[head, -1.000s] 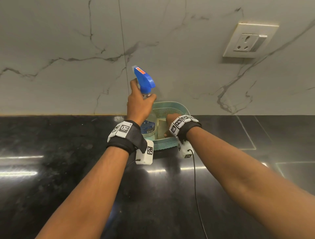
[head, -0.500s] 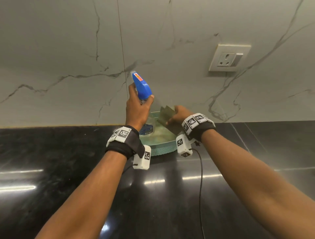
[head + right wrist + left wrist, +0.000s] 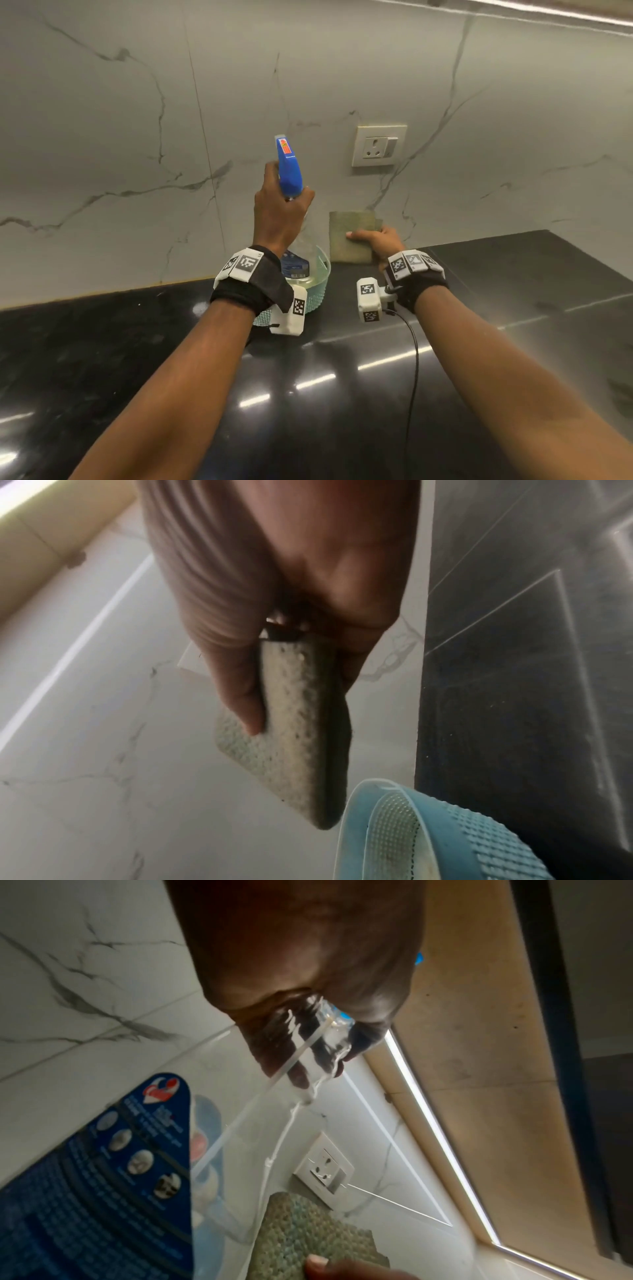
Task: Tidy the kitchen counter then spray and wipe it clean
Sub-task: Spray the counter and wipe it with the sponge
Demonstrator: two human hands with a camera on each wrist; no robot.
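1. Left hand [image 3: 279, 219] fingers wrapped around the spray bottle [image 3: 289, 171] neck; right hand [image 3: 376, 240] fingers pinch the sponge [image 3: 349, 236].
2. Both are now lifted up out of the basket [image 3: 317, 294], where they sat a second ago — counter [image 3: 342, 394] spraying looks next.
3. Bottle's blue label print is too blurred to read.

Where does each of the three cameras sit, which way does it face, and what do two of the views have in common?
Head: worn on the head, looking forward and down at the black counter and marble wall; shows both forearms, the left hand gripping the spray bottle and the right hand holding the sponge.
Left wrist: looks along the left hand up the bottle; palm and fingers show.
Right wrist: looks along the right hand at the sponge, above the basket; fingers show.
Shared: both wrist views show the sponge.
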